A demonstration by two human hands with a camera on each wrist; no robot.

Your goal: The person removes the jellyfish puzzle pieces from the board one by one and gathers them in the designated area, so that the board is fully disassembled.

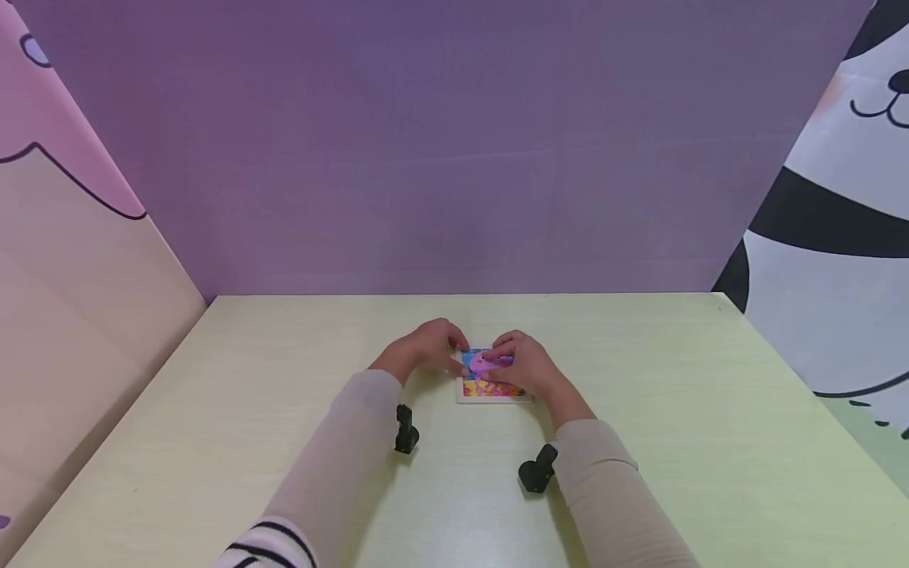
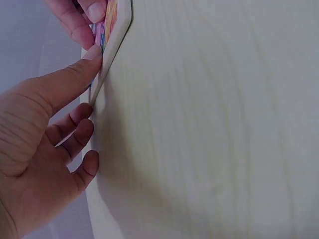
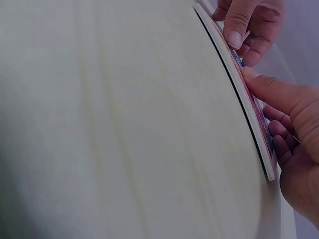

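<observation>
Overhead, both hands on puzzle board (image 1: 491,388) — left hand (image 1: 426,347) thumb presses edge, right hand (image 1: 521,364) fingers flat.

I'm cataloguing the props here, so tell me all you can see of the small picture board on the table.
The picture board is a small, thin square with a pale rim and a bright blue, pink and orange picture. It lies flat on the pale green table. The left hand touches its left edge; the right hand rests on top.
</observation>
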